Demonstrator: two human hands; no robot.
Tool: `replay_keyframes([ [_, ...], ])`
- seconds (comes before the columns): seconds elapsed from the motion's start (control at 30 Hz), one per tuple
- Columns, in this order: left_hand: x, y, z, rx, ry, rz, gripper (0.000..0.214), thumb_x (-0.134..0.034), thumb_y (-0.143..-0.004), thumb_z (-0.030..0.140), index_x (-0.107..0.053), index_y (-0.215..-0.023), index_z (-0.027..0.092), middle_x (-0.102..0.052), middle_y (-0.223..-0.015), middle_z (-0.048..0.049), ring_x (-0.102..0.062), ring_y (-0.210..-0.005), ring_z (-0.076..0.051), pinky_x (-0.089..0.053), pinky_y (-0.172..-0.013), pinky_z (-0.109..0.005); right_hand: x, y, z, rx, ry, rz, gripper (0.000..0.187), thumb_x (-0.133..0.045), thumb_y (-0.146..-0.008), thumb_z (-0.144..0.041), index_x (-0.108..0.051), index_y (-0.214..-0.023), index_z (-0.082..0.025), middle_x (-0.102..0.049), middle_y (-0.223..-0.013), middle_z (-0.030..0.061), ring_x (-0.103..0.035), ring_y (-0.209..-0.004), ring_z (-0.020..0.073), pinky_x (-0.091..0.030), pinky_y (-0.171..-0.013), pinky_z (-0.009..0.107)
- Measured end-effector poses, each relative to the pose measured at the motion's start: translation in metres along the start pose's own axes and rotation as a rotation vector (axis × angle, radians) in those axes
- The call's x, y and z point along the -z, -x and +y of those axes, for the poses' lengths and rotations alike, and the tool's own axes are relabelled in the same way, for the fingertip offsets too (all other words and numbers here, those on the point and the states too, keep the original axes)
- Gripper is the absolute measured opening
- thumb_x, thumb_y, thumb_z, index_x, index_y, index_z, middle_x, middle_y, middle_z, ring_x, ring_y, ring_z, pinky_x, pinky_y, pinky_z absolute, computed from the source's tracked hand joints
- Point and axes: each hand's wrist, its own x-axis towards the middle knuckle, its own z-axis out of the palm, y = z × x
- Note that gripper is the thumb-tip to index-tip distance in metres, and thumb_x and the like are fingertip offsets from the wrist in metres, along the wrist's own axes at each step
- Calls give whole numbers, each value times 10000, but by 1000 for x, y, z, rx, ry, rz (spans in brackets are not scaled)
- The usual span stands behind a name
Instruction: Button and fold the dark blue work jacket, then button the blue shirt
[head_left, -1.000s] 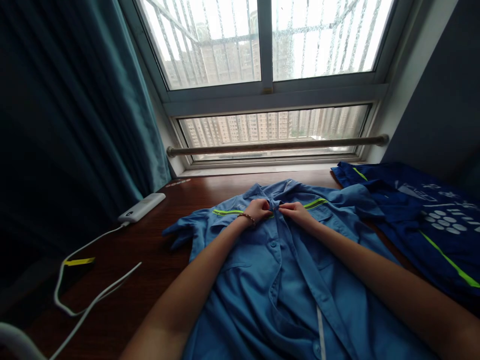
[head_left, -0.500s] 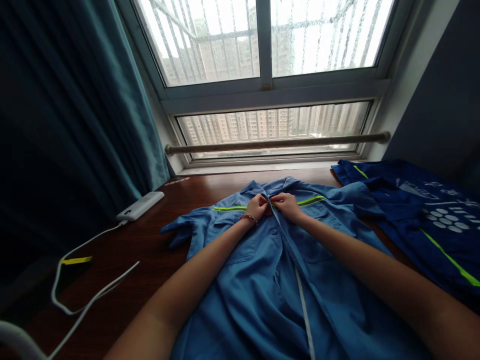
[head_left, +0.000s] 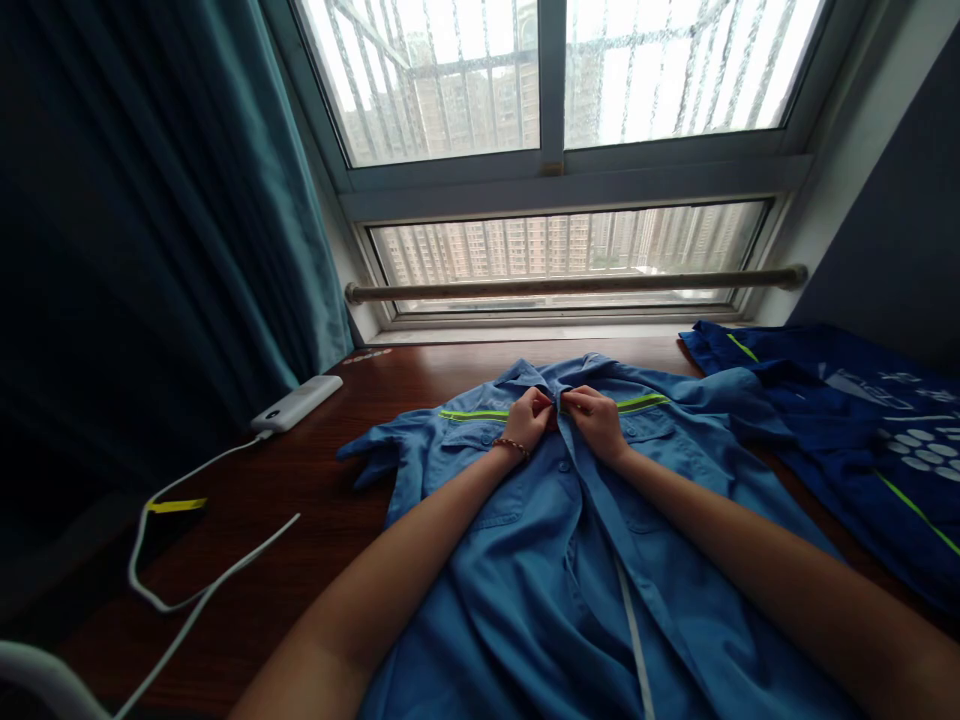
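A light blue work shirt point(head_left: 555, 560) with yellow-green chest stripes lies front up on a dark wooden table point(head_left: 300, 490), collar towards the window. My left hand point(head_left: 530, 415), with a bead bracelet on the wrist, pinches the left edge of the shirt's front opening just under the collar. My right hand point(head_left: 596, 418) pinches the right edge next to it, so the fingertips almost meet. Both forearms lie over the shirt's body.
A darker blue garment point(head_left: 855, 420) with white print lies at the right. A white power bank point(head_left: 297, 402) rests at the left with a white cable point(head_left: 195, 590) looping over the table. A teal curtain point(head_left: 165, 230) hangs left; the window with a metal rail point(head_left: 577, 285) is behind.
Both hands have stayed pinched at the top of the shirt's front, drawing slightly closer together. The shirt's front edges now lie nearer each other, and the view has shifted a little.
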Motion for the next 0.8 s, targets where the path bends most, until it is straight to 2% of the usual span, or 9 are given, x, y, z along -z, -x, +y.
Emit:
replay_keyframes([
  [0.2,0,6,9,-60,-144,11,50,-521,-741,185,-473,-728,182,-600,-613,1,-604,-590,-144,-453,-543,-229,-1,0,1,-10,-14,-7,191,-488,-783,-234,-669,-830,-198,-618,-817,41,-567,-719,158,-422,-652,253],
  [0.37,2,6,10,-66,-156,26,33,-521,-735,180,-491,-747,173,-596,-618,-2,-586,-577,-132,-428,-538,-216,-2,0,4,-27,-24,-38,123,-522,-747,-217,-635,-775,-179,-614,-762,31,-561,-683,150,-426,-637,250],
  [0.5,2,6,12,-58,-138,-10,134,-484,-784,293,-487,-734,169,-562,-572,10,-550,-525,-116,-396,-491,-205,-2,-1,6,-64,-16,-51,107,-523,-740,-220,-619,-760,-177,-621,-736,25,-566,-666,147,-431,-636,253],
  [0.6,2,7,14,-65,-191,1,210,-549,-739,367,-489,-716,167,-556,-579,12,-547,-557,-121,-395,-508,-207,-2,-1,6,-67,17,-70,92,-535,-728,-219,-613,-756,-179,-621,-730,25,-566,-663,148,-430,-634,256],
  [0.73,1,5,12,-56,-254,48,162,-563,-722,300,-487,-672,166,-539,-584,16,-530,-573,-118,-396,-540,-217,-3,0,2,-13,98,-94,71,-542,-719,-197,-603,-752,-180,-608,-732,25,-556,-680,149,-421,-643,259],
  [0.8,1,3,9,-12,-193,67,119,-553,-717,237,-485,-650,164,-526,-579,22,-522,-568,-111,-402,-555,-220,-4,1,0,-5,117,-102,71,-554,-718,-211,-599,-765,-182,-605,-728,24,-552,-680,150,-419,-648,264],
])
